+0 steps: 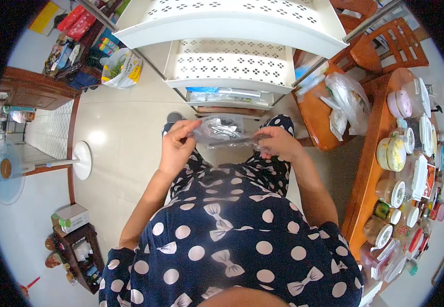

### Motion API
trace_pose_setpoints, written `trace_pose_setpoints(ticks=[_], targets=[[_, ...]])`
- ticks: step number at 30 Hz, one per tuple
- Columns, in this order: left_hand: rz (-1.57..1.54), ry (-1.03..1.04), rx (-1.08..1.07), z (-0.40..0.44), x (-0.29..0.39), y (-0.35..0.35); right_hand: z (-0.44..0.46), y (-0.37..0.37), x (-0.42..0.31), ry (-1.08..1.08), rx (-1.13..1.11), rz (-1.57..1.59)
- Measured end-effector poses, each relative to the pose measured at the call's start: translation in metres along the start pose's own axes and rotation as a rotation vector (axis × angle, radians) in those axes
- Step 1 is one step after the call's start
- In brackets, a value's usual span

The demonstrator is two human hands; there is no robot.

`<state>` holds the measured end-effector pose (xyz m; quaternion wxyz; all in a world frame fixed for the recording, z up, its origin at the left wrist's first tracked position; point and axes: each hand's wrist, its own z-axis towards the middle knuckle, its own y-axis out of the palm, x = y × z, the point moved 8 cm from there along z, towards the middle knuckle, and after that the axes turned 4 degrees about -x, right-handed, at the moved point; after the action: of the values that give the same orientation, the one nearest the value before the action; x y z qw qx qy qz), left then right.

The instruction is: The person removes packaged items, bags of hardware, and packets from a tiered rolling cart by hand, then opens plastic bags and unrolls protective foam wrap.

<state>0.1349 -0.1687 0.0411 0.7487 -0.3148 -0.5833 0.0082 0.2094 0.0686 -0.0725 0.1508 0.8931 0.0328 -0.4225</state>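
A clear plastic bag (221, 129) with something shiny and silvery inside is stretched between my hands, above my lap. My left hand (177, 146) pinches the bag's left edge between thumb and fingers. On the other side, my right hand (279, 146) grips its right end, with the fingers curled round the plastic. What exactly lies in the bag cannot be made out. Just beyond the bag stands a white rack with perforated shelves (229, 60).
A wooden table (352, 204) at the right holds several jars and tubs. An orange chair (316, 123) carries a plastic bag (347, 97). At the left are a white shopping bag (122, 69), a standing fan (7, 168) and a small dark shelf (81, 250).
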Motion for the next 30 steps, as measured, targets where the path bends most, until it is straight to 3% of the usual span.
trace_pose_setpoints(ticks=[3, 12, 15, 18, 21, 30], targets=[[0.061, 0.054, -0.047, -0.005, 0.003, 0.009, -0.001, -0.012, -0.011, -0.074, 0.141, -0.116], [0.109, 0.097, -0.09, -0.008, 0.003, 0.019, 0.014, -0.031, -0.025, -0.135, 0.246, -0.181], [0.073, 0.045, -0.07, -0.006, -0.001, 0.019, -0.014, -0.013, -0.067, -0.285, 0.403, -0.434], [0.034, -0.071, -0.04, -0.006, -0.009, 0.018, -0.044, 0.041, -0.108, -0.874, 0.542, -1.02], [-0.03, -0.143, -0.019, -0.002, -0.019, 0.021, -0.059, 0.075, -0.118, -0.747, 0.422, -0.975], [0.035, -0.096, -0.024, 0.001, -0.012, 0.022, -0.078, 0.086, -0.138, -0.864, 0.323, -0.8]])
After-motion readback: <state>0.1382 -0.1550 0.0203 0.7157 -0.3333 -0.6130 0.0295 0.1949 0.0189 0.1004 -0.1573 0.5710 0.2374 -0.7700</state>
